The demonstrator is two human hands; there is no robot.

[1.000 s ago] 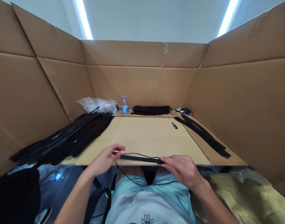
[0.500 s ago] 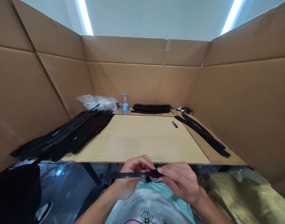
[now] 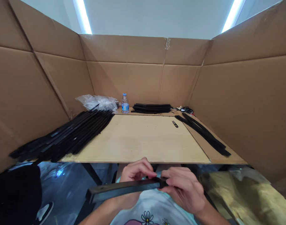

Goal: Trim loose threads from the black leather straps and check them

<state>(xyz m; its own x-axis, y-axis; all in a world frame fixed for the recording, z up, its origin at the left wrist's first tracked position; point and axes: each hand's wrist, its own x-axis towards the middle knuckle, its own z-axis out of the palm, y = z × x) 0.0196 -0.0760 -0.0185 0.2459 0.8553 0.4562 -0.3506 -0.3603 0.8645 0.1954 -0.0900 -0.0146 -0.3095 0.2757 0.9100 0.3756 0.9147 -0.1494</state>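
A long black strip with a shiny flat face is held level in front of my chest, below the table's front edge. My left hand is closed on it near its right end, with the strip running out over the wrist to the left. At that right end, the fingers of my right hand pinch the dark tip. The fingertips of both hands are close together, and the exact grip between them is partly hidden.
Many similar black strips lie fanned on the table's left. Behind stand a water bottle, a plastic bag and stacked black strips. Thread snips and more strips lie right. Cardboard walls surround the table.
The strip's left end has swung down and toward me, and its broad face now shows. Both hands keep hold of it and have shifted slightly.
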